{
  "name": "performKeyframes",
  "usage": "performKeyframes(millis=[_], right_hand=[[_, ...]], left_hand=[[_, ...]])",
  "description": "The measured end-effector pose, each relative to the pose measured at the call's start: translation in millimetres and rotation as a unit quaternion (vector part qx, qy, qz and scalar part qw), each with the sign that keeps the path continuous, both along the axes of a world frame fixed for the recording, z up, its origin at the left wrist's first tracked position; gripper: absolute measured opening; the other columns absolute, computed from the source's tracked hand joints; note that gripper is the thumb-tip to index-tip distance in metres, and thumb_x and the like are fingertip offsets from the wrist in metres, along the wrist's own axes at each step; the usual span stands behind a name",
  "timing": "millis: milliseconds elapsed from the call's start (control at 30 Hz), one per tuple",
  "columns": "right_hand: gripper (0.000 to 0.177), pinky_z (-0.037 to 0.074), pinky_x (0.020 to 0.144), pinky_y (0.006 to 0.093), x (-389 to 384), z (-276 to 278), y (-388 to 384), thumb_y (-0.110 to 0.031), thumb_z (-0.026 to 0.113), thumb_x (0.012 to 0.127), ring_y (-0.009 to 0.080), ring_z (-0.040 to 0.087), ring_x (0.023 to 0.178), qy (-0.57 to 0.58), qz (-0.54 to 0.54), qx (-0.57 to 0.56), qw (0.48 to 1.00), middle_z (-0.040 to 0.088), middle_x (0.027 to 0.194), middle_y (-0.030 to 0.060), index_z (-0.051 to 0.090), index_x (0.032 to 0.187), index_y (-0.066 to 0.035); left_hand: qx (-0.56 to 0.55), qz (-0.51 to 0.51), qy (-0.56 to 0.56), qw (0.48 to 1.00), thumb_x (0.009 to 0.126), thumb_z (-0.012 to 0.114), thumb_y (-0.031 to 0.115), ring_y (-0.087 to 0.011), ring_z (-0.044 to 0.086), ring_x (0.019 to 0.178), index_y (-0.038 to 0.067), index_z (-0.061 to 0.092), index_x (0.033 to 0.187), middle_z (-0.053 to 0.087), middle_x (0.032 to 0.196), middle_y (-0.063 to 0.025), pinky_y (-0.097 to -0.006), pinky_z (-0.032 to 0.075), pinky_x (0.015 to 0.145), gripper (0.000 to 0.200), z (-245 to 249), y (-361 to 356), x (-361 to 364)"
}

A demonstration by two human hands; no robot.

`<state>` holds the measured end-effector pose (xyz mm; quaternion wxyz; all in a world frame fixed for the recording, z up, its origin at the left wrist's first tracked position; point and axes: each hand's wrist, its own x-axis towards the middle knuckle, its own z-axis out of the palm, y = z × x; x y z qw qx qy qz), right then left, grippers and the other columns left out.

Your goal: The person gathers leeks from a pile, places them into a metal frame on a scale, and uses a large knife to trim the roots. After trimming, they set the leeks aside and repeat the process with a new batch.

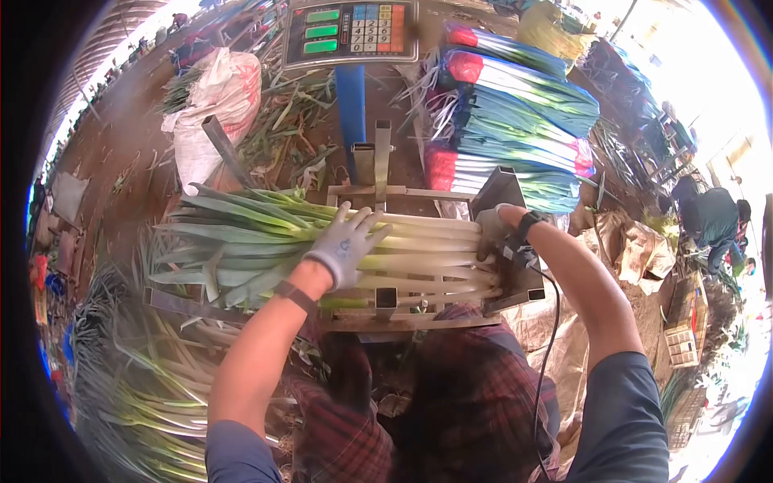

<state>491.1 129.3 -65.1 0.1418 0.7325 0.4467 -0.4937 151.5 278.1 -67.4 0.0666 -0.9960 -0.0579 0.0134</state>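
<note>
Head camera view: a metal rack [419, 320] of bars and upright posts holds a thick bunch of leeks [266, 237]. The bunch lies flat, its long axis running from the rack's left edge to its right edge. The green leaves fan out past the left edge, and the white stalks point right, toward a slanted metal end plate [501, 193].

The left hand [346, 245], in a grey glove, rests open on top of the bunch near its middle, fingers spread and palm down on the stalks. The right hand [489, 233], also gloved and with a dark band at the wrist, is at the white stalk ends by the end plate. I cannot tell whether it is open or gripping.

Behind the rack's far edge a blue post carries a scale display [350, 32] with green readouts and a keypad. Beyond the far right corner lies a stack of wrapped leek bundles [523, 113] with red ends. A white sack [213, 101] sits off the far left corner, its contents unclear. Loose leeks [145, 394] lie heaped on the ground by the near left corner. Far to the right, another person [713, 217] bends over.
</note>
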Motion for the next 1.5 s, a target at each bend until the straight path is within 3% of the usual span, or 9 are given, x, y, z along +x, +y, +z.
performKeyframes(millis=[100,200,267,433,667,767,1067,1367,1500], right_hand=[[0.054,0.055,0.078,0.0352,-16.8,21.5,9.7,-0.035,0.089,0.071,0.0232,0.069,0.088,-0.059,0.027,-0.032,0.997,0.074,0.096,0.0096,0.075,0.112,-0.002],[0.064,0.055,0.090,0.0358,-6.7,22.4,-11.1,-0.037,0.087,0.073,0.0260,0.069,0.103,0.002,-0.045,0.228,0.973,0.074,0.110,0.0143,0.070,0.121,0.001],[0.055,0.052,0.097,0.0348,-4.0,23.1,-9.0,-0.032,0.078,0.081,0.0263,0.067,0.111,-0.052,0.001,0.208,0.977,0.072,0.119,0.0137,0.068,0.128,-0.006],[0.036,0.053,0.095,0.0377,-24.0,18.0,-17.8,-0.023,0.065,0.088,0.0317,0.068,0.109,-0.206,0.098,0.207,0.951,0.073,0.115,0.0133,0.072,0.123,-0.015],[0.027,0.054,0.093,0.0399,-33.7,2.6,-9.1,-0.018,0.060,0.092,0.0307,0.069,0.107,-0.287,0.061,0.334,0.896,0.072,0.117,0.0129,0.074,0.114,-0.012],[0.023,0.056,0.090,0.0384,-45.1,-7.1,7.8,-0.017,0.058,0.093,0.0287,0.071,0.105,-0.347,0.242,0.249,0.871,0.072,0.117,0.0109,0.075,0.107,-0.013],[0.022,0.057,0.083,0.0397,-40.8,-15.8,13.2,-0.015,0.058,0.090,0.0304,0.072,0.099,-0.366,0.298,0.261,0.842,0.074,0.104,0.0138,0.076,0.102,-0.012],[0.032,0.059,0.075,0.0416,-9.8,-44.2,5.7,-0.035,0.063,0.090,0.0299,0.075,0.095,-0.408,0.211,0.186,0.869,0.076,0.106,0.0137,0.079,0.103,-0.010],[0.024,0.060,0.076,0.0393,-43.9,-15.8,14.7,-0.024,0.066,0.090,0.0270,0.075,0.097,-0.440,0.200,0.136,0.865,0.076,0.107,0.0099,0.079,0.107,-0.013]], left_hand=[[-0.026,-0.002,-0.004,1.000,0.073,0.081,0.042,-0.0319,0.036,0.146,0.012,0.047,0.147,0.041,0.155,-0.0150,-0.0538,0.018,0.124,0.087,10.8,8.1,-6.6],[-0.037,0.010,-0.048,0.998,0.074,0.079,0.047,-0.0320,0.035,0.146,0.011,0.051,0.143,0.043,0.154,-0.0142,-0.0548,0.017,0.124,0.083,17.2,2.9,-30.8],[-0.023,0.040,-0.068,0.997,0.074,0.079,0.050,-0.0321,0.035,0.146,0.011,0.053,0.141,0.044,0.153,-0.0141,-0.0552,0.016,0.124,0.082,17.1,0.2,-50.5],[0.000,0.140,-0.111,0.984,0.075,0.076,0.054,-0.0342,0.034,0.146,0.007,0.052,0.143,0.042,0.154,-0.0166,-0.0548,0.015,0.124,0.086,7.7,16.5,-77.6],[-0.035,0.120,-0.105,0.987,0.076,0.071,0.061,-0.0360,0.036,0.144,0.004,0.053,0.140,0.047,0.149,-0.0175,-0.0549,0.017,0.123,0.088,-10.8,34.4,-74.5],[-0.052,0.100,-0.119,0.987,0.077,0.070,0.062,-0.0364,0.038,0.142,0.004,0.056,0.137,0.050,0.146,-0.0171,-0.0553,0.019,0.122,0.085,-14.7,37.0,-75.7],[-0.047,0.079,-0.158,0.983,0.080,0.066,0.064,-0.0356,0.043,0.137,0.007,0.059,0.133,0.054,0.141,-0.0156,-0.0552,0.023,0.121,0.078,-24.9,39.2,-80.8],[-0.044,0.083,-0.141,0.986,0.084,0.062,0.062,-0.0366,0.037,0.143,0.006,0.052,0.142,0.047,0.149,-0.0202,-0.0544,0.019,0.122,0.082,-27.4,35.3,-87.8],[-0.030,0.086,-0.150,0.985,0.085,0.061,0.063,-0.0356,0.037,0.144,0.005,0.051,0.143,0.045,0.152,-0.0200,-0.0526,0.019,0.123,0.083,-29.7,40.4,-86.8]])
